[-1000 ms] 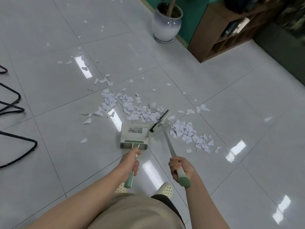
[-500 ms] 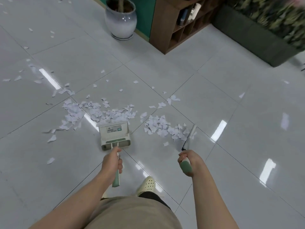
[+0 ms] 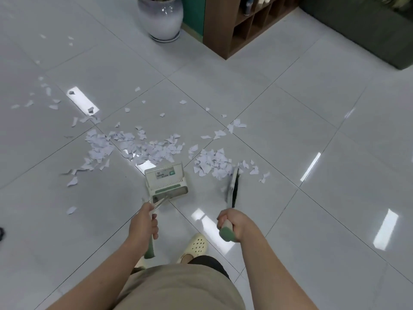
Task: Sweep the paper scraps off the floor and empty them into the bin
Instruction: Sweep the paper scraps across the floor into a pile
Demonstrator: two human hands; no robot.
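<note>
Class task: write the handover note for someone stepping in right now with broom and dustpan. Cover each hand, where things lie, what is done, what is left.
Left hand grips the dustpan handle; pan on the floor, facing the main scrap pile.
Right hand grips the broom; its head is beside the smaller pile.
Done: scraps roughly gathered.
Left: sweep both piles and strays into the pan, then empty it. No bin in view.

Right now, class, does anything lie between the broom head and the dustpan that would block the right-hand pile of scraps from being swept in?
Nothing visible does. The broom head stands at the right edge of the right-hand pile of scraps, and only bare tile separates that pile from the dustpan.
</note>
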